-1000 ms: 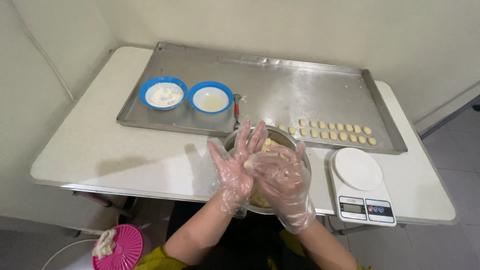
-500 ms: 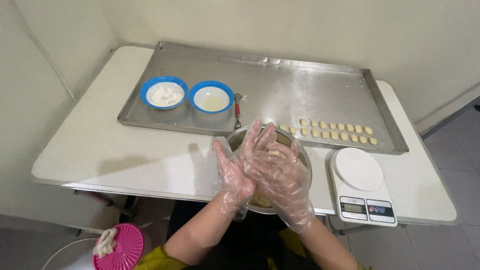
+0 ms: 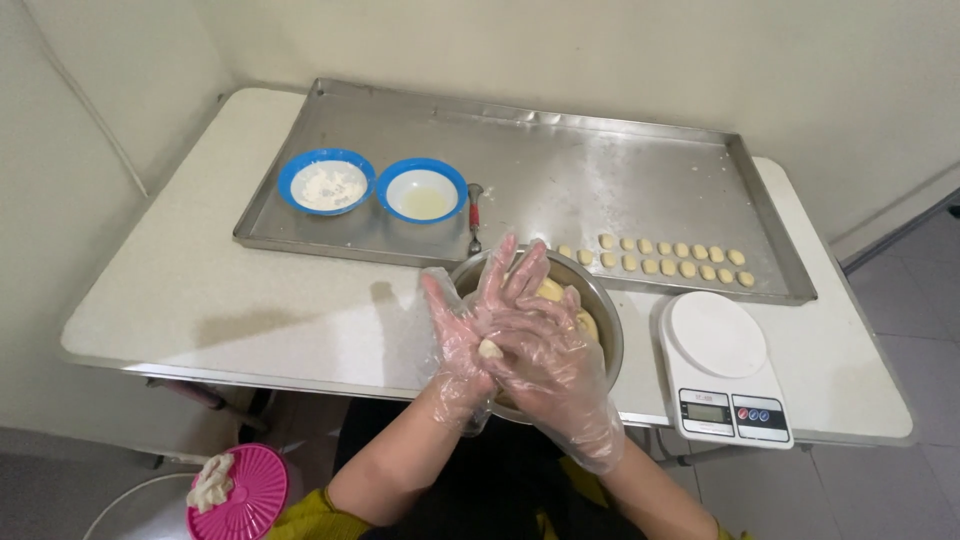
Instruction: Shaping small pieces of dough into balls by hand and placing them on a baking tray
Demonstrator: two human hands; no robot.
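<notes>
Over the metal bowl point(image 3: 600, 300) at the tabletop's point(image 3: 220, 300) near edge, the gloved left hand point(image 3: 462, 345) and right hand point(image 3: 540, 345) press palm to palm, clasping a small dough piece point(image 3: 490, 349) between them. More dough seems to lie in the bowl, mostly hidden. Behind, a steel tray point(image 3: 560, 180) holds dough pieces point(image 3: 660, 257) in rows; a kitchen scale point(image 3: 722, 365) sits right.

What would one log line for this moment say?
left hand + right hand: gloved, pressing dough piece between palms | over metal bowl | dough rows on tray
</notes>
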